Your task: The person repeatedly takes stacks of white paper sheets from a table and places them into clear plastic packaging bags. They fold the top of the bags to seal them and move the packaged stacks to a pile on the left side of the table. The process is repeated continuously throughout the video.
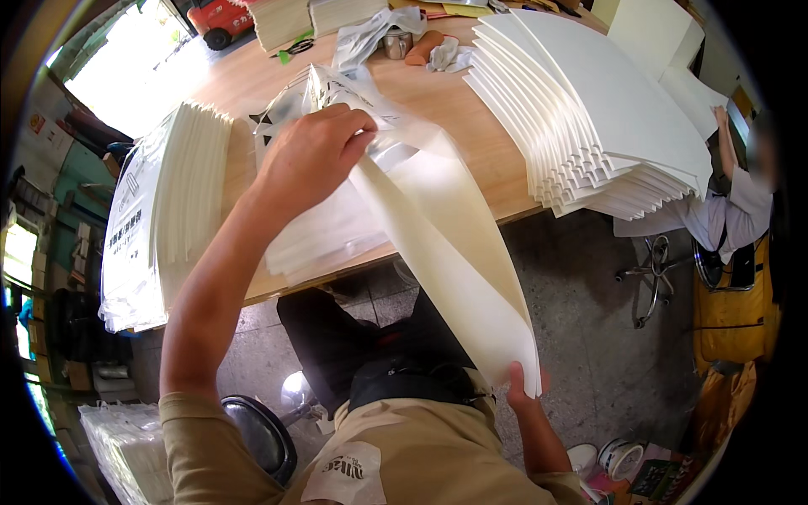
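A long white folded sheet [450, 269] slants from the table down toward my right side. Low at its near end, my right hand [523, 389] grips the sheet between thumb and fingers. My left hand [316, 151] is closed in a pinch at the mouth of a clear plastic bag [433, 147] with dark print. The sheet's far end lies at the bag's mouth, partly hidden by my left hand. Under my left forearm, more clear bags [324, 240] lie on the wooden table [454, 105].
A stack of bagged white sheets [181, 185] stands at the left. Fanned white folded sheets [581, 109] overhang the table on the right. Scissors [295, 48], a metal cup [397, 42] and cloths lie at the back. Another person [741, 198] sits at the far right. A stool [257, 438] is below left.
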Demonstrator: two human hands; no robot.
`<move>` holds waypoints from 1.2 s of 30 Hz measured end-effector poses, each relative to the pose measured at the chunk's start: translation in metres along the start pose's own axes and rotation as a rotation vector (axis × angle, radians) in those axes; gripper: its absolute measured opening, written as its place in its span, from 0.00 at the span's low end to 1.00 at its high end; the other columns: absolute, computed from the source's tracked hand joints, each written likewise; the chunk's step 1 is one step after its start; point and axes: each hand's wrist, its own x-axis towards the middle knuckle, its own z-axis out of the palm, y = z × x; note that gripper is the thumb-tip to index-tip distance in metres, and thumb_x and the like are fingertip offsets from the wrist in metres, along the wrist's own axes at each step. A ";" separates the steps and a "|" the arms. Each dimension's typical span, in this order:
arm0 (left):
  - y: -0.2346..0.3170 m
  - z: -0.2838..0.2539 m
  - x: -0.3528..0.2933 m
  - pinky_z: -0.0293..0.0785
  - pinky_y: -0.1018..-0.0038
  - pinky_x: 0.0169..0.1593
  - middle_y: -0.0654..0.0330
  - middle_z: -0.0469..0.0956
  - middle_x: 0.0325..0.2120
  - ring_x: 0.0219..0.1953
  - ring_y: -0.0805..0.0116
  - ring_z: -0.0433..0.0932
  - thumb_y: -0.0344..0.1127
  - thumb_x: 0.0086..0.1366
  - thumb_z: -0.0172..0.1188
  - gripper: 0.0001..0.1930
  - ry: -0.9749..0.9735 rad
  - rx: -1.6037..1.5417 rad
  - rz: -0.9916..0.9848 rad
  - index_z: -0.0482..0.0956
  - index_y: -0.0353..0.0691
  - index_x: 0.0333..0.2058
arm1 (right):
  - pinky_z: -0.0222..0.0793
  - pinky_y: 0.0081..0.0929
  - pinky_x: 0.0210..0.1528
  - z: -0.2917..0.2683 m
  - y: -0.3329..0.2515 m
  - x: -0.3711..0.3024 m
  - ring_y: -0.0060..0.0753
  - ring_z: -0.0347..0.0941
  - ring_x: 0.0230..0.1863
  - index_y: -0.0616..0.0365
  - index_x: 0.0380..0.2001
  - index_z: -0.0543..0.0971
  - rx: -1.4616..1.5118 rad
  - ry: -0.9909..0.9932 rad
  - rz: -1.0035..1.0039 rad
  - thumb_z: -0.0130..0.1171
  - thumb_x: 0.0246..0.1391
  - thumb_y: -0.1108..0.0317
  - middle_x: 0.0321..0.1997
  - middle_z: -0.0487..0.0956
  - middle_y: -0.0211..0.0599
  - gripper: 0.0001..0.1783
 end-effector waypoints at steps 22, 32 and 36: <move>0.082 0.065 -0.032 0.76 0.68 0.32 0.60 0.71 0.26 0.29 0.63 0.78 0.29 0.52 0.57 0.07 0.096 0.083 0.405 0.74 0.40 0.32 | 0.79 0.32 0.34 0.029 -0.032 0.040 0.51 0.84 0.36 0.76 0.55 0.72 -0.200 -0.013 -0.435 0.55 0.55 0.77 0.45 0.81 0.60 0.24; 0.117 0.048 -0.057 0.76 0.69 0.32 0.60 0.70 0.27 0.28 0.63 0.77 0.30 0.52 0.58 0.07 0.039 0.058 0.372 0.73 0.40 0.32 | 0.77 0.35 0.32 0.050 -0.071 0.065 0.50 0.82 0.30 0.73 0.54 0.75 -0.240 0.027 -0.334 0.57 0.54 0.74 0.38 0.83 0.57 0.23; 0.089 0.037 -0.036 0.75 0.66 0.33 0.58 0.70 0.25 0.28 0.58 0.78 0.28 0.54 0.57 0.06 0.139 0.119 0.169 0.73 0.40 0.32 | 0.78 0.35 0.32 0.053 -0.064 0.078 0.51 0.83 0.32 0.74 0.56 0.72 -0.264 0.063 -0.531 0.57 0.52 0.77 0.44 0.82 0.60 0.26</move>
